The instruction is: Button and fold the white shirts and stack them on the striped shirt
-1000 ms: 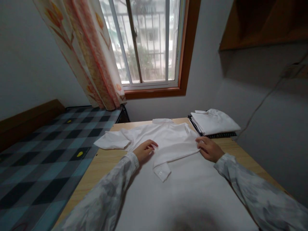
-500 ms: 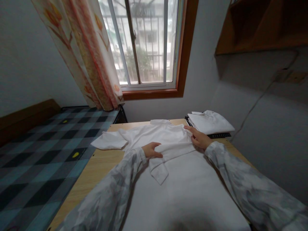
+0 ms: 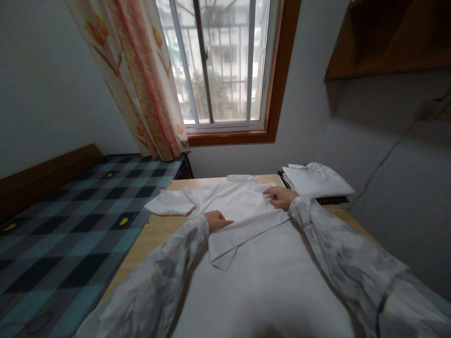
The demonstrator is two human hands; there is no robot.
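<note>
A white shirt (image 3: 232,197) lies on the wooden table, its collar toward the window and one short sleeve (image 3: 172,203) spread out to the left. Its right side is folded inward, so the other sleeve (image 3: 223,251) slants across the lower body of the shirt. My left hand (image 3: 216,220) is closed on the cloth at the left end of this fold, one finger stretched to the right; its other fingertips are hidden. Higher up, near the right shoulder, my right hand (image 3: 281,197) pinches the fabric with bent fingers.
A folded white garment (image 3: 317,180) lies on black spiral-bound items (image 3: 333,200) at the table's back right corner. Left of the table (image 3: 158,230) stands a bed with a checked cover (image 3: 88,230). A curtain (image 3: 151,94) hangs beside the window, and a wooden shelf (image 3: 384,65) is at upper right.
My left hand has closed from a spread grip, and the folded sleeve below it has shifted left. My right hand has moved slightly left with fingers more bent. The view has turned a little left.
</note>
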